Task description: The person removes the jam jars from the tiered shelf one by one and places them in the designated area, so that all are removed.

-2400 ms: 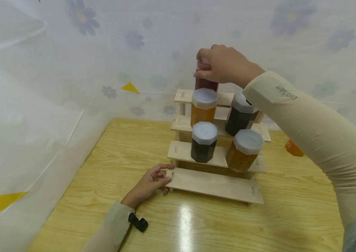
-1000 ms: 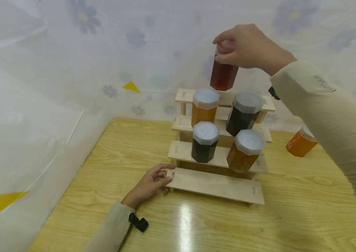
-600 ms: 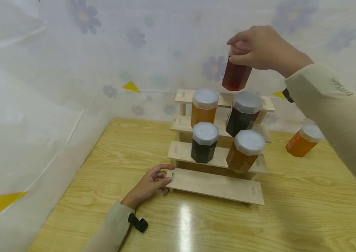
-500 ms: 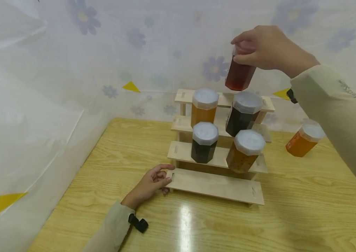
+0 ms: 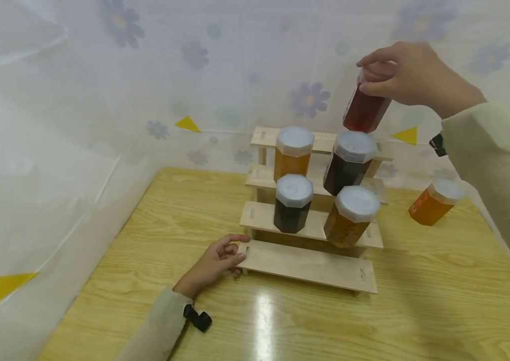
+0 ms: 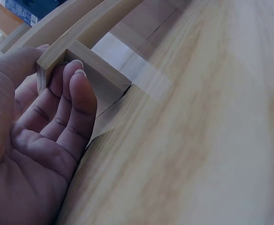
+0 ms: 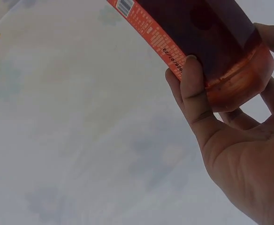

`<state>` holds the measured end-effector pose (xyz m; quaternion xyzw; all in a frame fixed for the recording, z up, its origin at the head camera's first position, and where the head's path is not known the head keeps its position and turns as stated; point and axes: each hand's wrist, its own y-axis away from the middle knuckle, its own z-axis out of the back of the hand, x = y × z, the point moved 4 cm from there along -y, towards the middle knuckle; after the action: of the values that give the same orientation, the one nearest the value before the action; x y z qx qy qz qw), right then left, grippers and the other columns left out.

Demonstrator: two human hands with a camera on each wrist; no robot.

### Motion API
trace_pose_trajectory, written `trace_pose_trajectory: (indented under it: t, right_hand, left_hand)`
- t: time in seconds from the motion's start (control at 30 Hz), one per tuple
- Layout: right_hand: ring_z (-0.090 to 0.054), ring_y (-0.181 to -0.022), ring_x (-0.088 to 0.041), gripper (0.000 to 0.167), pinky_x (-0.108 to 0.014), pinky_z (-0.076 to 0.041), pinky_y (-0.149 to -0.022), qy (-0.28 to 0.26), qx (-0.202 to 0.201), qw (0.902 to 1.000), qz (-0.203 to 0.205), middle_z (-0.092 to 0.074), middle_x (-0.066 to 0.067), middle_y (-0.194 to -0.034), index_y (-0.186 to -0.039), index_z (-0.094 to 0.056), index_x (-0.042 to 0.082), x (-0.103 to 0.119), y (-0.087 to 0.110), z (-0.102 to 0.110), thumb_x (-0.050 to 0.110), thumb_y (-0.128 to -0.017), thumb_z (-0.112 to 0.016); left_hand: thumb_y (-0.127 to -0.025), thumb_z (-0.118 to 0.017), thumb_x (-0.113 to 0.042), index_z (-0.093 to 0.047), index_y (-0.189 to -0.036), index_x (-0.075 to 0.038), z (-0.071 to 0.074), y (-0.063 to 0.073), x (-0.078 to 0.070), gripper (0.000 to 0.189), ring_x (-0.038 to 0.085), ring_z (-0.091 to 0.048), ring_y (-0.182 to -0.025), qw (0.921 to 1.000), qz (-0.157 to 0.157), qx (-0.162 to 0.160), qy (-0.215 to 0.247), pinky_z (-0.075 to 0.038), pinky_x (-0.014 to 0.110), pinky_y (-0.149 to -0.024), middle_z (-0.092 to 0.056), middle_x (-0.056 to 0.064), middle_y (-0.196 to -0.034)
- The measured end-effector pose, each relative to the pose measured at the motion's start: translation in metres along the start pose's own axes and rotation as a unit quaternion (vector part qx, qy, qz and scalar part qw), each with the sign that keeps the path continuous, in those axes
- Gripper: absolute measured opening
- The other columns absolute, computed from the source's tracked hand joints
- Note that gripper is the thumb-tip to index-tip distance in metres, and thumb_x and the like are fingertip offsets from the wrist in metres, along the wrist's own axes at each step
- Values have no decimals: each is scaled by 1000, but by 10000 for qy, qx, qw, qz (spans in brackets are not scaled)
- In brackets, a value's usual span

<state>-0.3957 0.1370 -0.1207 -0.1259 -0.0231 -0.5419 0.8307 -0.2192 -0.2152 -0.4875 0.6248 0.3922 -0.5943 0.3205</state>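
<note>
Along the rear edge of the yellow wood-grained tabletop (image 5: 169, 215) I log a pale wooden four-step rack (image 5: 309, 268). Right hand (image 5: 417, 75): fingers and thumb curled round the capped end of a translucent dark red octagonal jar (image 5: 366, 111), as the head view and right wrist view agree. This jar is in the air, tilted, by the right part of the rack's top plank (image 5: 323, 142); its orange-red label (image 7: 151, 40) shows beside the thumb. In the head view its base meets the rim of the white-lidded black octagonal jar (image 5: 346, 173) on the second plank (image 5: 261, 175); touching or apart, I cannot tell.

Left hand (image 5: 211, 260): fingers and thumb gripping the rack's front left corner, some fingers curled under the plank.

Left of the black jar, a gap between, I have a white-lidded orange jar (image 5: 292, 163); one step lower, a smaller dark jar (image 5: 290, 218) at left and a speckled amber jar (image 5: 347, 228) at right. Another orange jar with a white lid (image 5: 431, 205) stands near the tabletop's rear right corner, a strip of wood grain separating it from the rack's right end. Left of the rack I read a broad stretch of tabletop reaching its left edge.
</note>
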Motion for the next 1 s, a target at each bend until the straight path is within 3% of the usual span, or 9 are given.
trace_pose_trajectory:
  t: [0.23,0.63,1.0]
  right_hand:
    - [-35,-140,-53,59,-69,-37,-109,-244,-11,9990,-362,-39,-33,-154,-155,-46,5,-20,9,5,35,-105,-59]
    - [-24,-144,-58,60,-74,-21,-115,-350,42,9962,-798,-33,-37,-155,-155,-44,1,-62,26,3,34,-106,-58]
    - [-15,-148,-57,61,-72,-13,-119,-27,8,9954,-953,-33,-40,-154,-153,-45,0,-86,38,0,36,-105,-57]
  left_hand:
    - [-104,-63,-6,-51,-147,-4,-1,0,1,44,20,-67,-73,10000,-26,38,32,-61,33,-65,-55,5,-83]
    - [-105,-63,-9,-50,-147,-3,-1,-1,0,45,19,-67,-74,10000,11,32,49,-62,32,-66,-54,2,-82]
    - [-105,-62,-7,-51,-146,-3,0,1,1,43,17,-63,-73,10000,-35,-1,-48,-62,33,-66,-50,2,-82]
